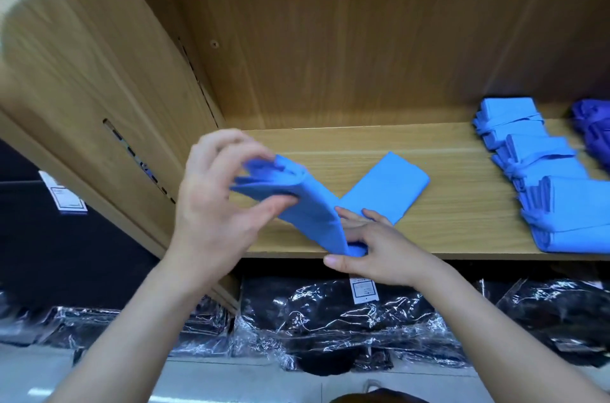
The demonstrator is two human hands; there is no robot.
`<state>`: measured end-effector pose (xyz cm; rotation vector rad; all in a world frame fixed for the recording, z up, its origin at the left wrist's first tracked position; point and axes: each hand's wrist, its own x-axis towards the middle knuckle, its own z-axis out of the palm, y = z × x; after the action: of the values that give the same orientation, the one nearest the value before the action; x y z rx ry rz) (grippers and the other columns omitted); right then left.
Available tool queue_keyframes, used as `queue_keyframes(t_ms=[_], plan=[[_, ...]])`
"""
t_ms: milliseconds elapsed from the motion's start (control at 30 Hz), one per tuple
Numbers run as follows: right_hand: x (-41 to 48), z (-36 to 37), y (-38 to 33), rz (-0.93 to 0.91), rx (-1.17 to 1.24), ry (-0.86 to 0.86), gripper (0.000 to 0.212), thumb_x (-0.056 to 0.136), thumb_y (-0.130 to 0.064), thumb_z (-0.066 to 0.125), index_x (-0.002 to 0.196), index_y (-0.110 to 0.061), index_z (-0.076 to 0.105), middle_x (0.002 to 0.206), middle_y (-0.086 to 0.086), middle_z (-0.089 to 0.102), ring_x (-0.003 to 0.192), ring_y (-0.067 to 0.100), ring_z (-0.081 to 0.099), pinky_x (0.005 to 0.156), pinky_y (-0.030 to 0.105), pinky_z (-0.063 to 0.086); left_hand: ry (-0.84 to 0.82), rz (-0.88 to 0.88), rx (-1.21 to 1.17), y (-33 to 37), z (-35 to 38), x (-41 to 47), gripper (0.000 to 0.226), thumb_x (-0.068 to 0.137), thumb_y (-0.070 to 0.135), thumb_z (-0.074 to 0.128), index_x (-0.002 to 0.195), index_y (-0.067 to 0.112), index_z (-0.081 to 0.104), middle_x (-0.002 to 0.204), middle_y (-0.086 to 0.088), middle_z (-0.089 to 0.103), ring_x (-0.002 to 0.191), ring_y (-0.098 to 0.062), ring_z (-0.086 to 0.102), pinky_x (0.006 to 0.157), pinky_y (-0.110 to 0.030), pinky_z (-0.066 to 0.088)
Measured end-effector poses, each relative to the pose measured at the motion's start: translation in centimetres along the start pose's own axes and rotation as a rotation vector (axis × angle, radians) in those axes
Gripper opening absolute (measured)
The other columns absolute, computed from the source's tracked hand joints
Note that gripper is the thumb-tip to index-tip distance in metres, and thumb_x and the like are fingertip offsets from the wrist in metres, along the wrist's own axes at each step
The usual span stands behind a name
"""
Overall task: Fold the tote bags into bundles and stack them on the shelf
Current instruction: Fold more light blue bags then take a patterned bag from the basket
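Tote bag [317, 204], light blue, folded into a long strip and bent into a V, sits at the front of the shelf board [455, 224]. I note that one end lies flat on the board, pointing toward the back right, while the other end is raised off the board to the left. The left hand [214, 204] grips the raised end, fingers curled over its top edge and thumb pressed against its underside; this hand is blurred. The right hand [376, 244] pinches the bend of the strip just at the board's front edge, with fabric showing between thumb and forefinger, the other fingers lying spread on the flat part. To the left, the raised end stands near the upright side panel [99, 89] but apart from it. Behind the bag I see bare board running to the back panel [346, 56]. To the right, a bare stretch of board separates the flat end from a row of tied light blue bundles [534, 168], which runs from the back panel to the front edge. A darker blue bag [594, 131] lies beyond them. Plastic-wrapped dark packs [330, 320] lie below the board.
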<state>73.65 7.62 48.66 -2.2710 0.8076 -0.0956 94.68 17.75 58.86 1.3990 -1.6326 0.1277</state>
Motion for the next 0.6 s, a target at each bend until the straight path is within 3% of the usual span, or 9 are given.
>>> queue_keyframes(t_ms=[33, 67, 100, 167, 267, 333, 433, 533, 600], plan=[[-0.1, -0.1, -0.1, -0.003, 0.05, 0.0, 0.016, 0.078, -0.072, 0.056, 0.088, -0.06, 0.061, 0.113, -0.052, 0.049, 0.125, -0.03, 0.021, 0.118, 0.027, 0.003, 0.016, -0.168, -0.162, 0.0, 0.6, 0.1, 0.065, 0.063, 0.028, 0.085, 0.12, 0.031, 0.054, 0.124, 0.002, 0.055, 0.117, -0.014, 0.053, 0.091, -0.028, 0.046], [-0.1, -0.3, -0.1, -0.006, 0.102, 0.007, 0.015, 0.084, -0.049, 0.067, 0.072, -0.052, 0.061, 0.09, -0.056, 0.05, 0.112, -0.037, 0.026, 0.117, 0.025, 0.005, 0.005, -0.362, -0.355, -0.1, 1.3, 0.0, 0.083, 0.06, 0.027, 0.088, 0.129, 0.039, 0.045, 0.131, 0.01, 0.051, 0.124, -0.008, 0.05, 0.093, -0.026, 0.046], [-0.1, -0.5, 0.1, -0.002, 0.142, 0.017, 0.029, 0.086, -0.03, 0.072, 0.064, -0.044, 0.057, 0.077, -0.056, 0.048, 0.102, -0.04, 0.027, 0.115, 0.024, 0.009, -0.028, -0.552, -0.53, -0.5, 2.1, -0.4, 0.098, 0.058, 0.022, 0.092, 0.136, 0.042, 0.037, 0.133, 0.017, 0.05, 0.125, -0.004, 0.05, 0.094, -0.022, 0.047], [-0.1, -0.5, 0.7, 0.036, 0.173, 0.015, 0.035, 0.082, -0.014, 0.074, 0.066, -0.038, 0.054, 0.078, -0.057, 0.048, 0.103, -0.029, 0.035, 0.11, 0.022, 0.02, -0.197, -0.757, -0.699, -1.8, 4.3, -1.8, 0.096, 0.059, 0.005, 0.089, 0.137, 0.029, 0.038, 0.12, 0.019, 0.062, 0.116, -0.008, 0.059, 0.089, -0.019, 0.05], [-0.1, -0.5, 0.5, 0.039, 0.299, 0.042, 0.023, 0.073, -0.018, 0.078, 0.083, -0.032, 0.062, 0.099, -0.031, 0.064, 0.112, 0.003, 0.05, 0.111, 0.03, 0.032, -0.396, -0.731, -0.49, -2.6, 7.7, -3.0, 0.039, 0.08, -0.002, 0.074, 0.109, 0.018, 0.057, 0.103, 0.014, 0.068, 0.109, -0.014, 0.064, 0.09, -0.022, 0.051], [-0.1, -0.4, 0.5, 0.026, 0.598, 0.181, 0.033, 0.067, -0.022, 0.076, 0.098, -0.024, 0.065, 0.106, -0.009, 0.07, 0.102, 0.008, 0.063, 0.098, 0.033, 0.048, -0.411, -0.693, -0.418, -2.7, 9.0, -3.0, 0.033, 0.086, 0.002, 0.068, 0.101, 0.028, 0.057, 0.104, 0.016, 0.067, 0.103, -0.006, 0.065, 0.095, -0.027, 0.05], [-0.2, -0.9, 0.7, 0.055, 0.952, 0.565, 0.03, 0.073, -0.01, 0.077, 0.099, -0.017, 0.064, 0.092, -0.01, 0.073, 0.086, 0.003, 0.066, 0.078, 0.027, 0.051, -0.512, -0.624, -0.259, -2.5, 10.3, -3.0, 0.029, 0.083, 0.025, 0.07, 0.109, 0.027, 0.058, 0.106, 0.006, 0.071, 0.102, -0.015, 0.066, 0.093, -0.039, 0.051], [-0.2, -1.0, 1.6, 0.237, 0.64, 0.804, 0.032, 0.08, -0.01, 0.076, 0.106, -0.02, 0.062, 0.085, -0.009, 0.069, 0.074, 0.01, 0.065, 0.071, 0.03, 0.049, -0.68, -0.5, 0.189, -1.4, 11.2, -3.1, 0.035, 0.087, 0.043, 0.065, 0.112, 0.021, 0.056, 0.103, -0.003, 0.069, 0.103, -0.027, 0.062, 0.086, -0.042, 0.048], [-0.4, -0.8, 2.1, 0.315, 0.435, 0.835, 0.06, 0.078, -0.012, 0.077, 0.131, -0.025, 0.05, 0.084, -0.005, 0.062, 0.07, 0.011, 0.063, 0.068, 0.025, 0.048, -0.727, -0.428, 0.411, -0.5, 11.5, -3.0, 0.043, 0.088, 0.053, 0.059, 0.113, 0.02, 0.05, 0.104, -0.006, 0.068, 0.103, -0.032, 0.06, 0.081, -0.04, 0.047]])
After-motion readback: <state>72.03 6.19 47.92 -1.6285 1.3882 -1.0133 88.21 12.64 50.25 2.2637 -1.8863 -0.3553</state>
